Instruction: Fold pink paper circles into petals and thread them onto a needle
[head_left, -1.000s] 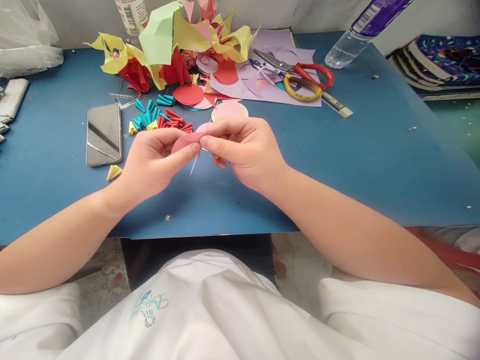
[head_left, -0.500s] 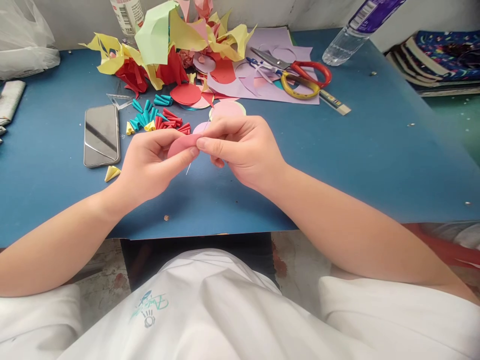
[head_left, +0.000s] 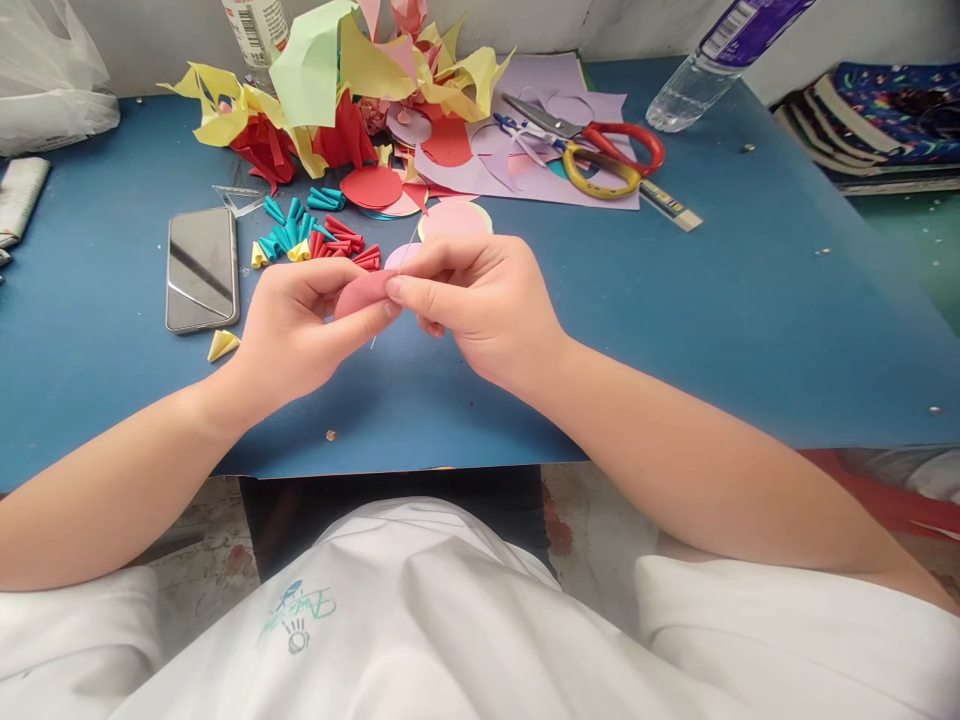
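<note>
Both forearms [head_left: 660, 440] come in from the near corners and angle inward over the blue table [head_left: 720, 320], so the hands meet a bit left of centre. Elbows are out wide, just past the white sleeves [head_left: 787, 630]. Left hand [head_left: 296, 325] has a pink paper piece [head_left: 360, 294] pinched, thumb on the near side, fingers curled on the far side. Right hand [head_left: 480, 305] is pinching too, thumb pointing left and index bent, gripping the paper's right end, with the two thumb tips right beside each other. A thin stick [head_left: 409, 245] pokes out on the far side of the fingers and again under the left thumb; can't tell how the paper sits on it. Just past the knuckles there are rolled paper cones [head_left: 319, 235] in teal, red and yellow, plus pale discs [head_left: 454, 220] on the far side of the right hand. Phone [head_left: 201, 268] lies left of the left hand.
</note>
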